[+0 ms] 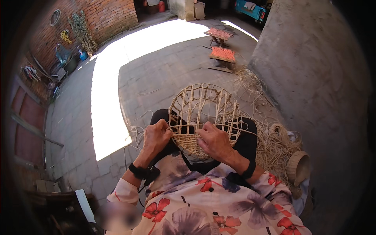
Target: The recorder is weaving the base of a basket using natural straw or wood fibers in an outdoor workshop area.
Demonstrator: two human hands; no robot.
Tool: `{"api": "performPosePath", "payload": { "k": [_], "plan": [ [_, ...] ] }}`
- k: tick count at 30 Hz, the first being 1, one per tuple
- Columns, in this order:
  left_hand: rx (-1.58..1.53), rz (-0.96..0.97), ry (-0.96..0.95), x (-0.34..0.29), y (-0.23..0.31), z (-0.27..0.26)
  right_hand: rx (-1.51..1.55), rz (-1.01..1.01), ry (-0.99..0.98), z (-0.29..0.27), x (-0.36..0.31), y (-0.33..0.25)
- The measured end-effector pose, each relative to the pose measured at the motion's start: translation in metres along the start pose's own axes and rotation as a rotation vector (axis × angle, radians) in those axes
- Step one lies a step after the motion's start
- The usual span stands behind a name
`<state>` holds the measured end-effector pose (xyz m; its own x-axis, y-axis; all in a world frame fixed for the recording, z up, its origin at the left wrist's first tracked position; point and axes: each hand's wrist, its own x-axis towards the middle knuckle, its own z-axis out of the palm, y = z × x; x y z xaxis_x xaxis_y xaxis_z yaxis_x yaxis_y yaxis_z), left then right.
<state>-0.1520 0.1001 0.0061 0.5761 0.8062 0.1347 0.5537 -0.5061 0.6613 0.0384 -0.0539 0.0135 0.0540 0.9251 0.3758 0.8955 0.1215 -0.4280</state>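
Observation:
A round, half-woven basket (191,144) of straw-coloured cord rests on my lap. Its near part is tightly woven; the far part is an open frame of spokes inside a round rim. My left hand (157,135) is closed at the left edge of the basket, fingers pinching a strand by the rim. Over the right side of the weave lies my right hand (214,140), its fingers bent and pressed together on a cord at the edge of the woven part. A loose cord (248,128) loops out to the right of the basket.
A tangled heap of straw cord (270,143) lies at my right, with a small woven basket (298,167) beside it. Two low folding stools with red woven seats (222,54) stand ahead. A concrete wall (313,78) rises on the right; a brick wall (102,19) stands far left.

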Motion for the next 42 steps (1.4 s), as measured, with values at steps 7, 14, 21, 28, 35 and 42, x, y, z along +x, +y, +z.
{"api": "performPosePath", "payload": {
  "k": [7, 14, 21, 28, 35, 42],
  "plan": [
    [-0.477, -0.112, -0.156, 0.041, 0.013, -0.003, 0.021, -0.036, -0.182, 0.026, 0.008, -0.012],
    [0.245, 0.301, -0.138, 0.070, 0.023, 0.033, -0.090, 0.117, -0.324, 0.026, 0.025, -0.028],
    [0.260, 0.238, -0.232, 0.054, 0.025, 0.036, 0.014, 0.163, -0.411, 0.028, 0.033, -0.012],
    [0.022, 0.110, -0.108, 0.021, 0.010, 0.007, 0.030, 0.145, -0.345, 0.031, 0.027, -0.008],
    [0.110, -0.416, 0.303, 0.004, -0.120, -0.043, 0.226, 0.066, 0.010, 0.018, 0.017, 0.001],
    [-0.023, -0.998, 0.595, -0.124, -0.366, -0.224, 0.380, 0.322, 0.169, -0.029, -0.008, 0.041]
  ]
}}
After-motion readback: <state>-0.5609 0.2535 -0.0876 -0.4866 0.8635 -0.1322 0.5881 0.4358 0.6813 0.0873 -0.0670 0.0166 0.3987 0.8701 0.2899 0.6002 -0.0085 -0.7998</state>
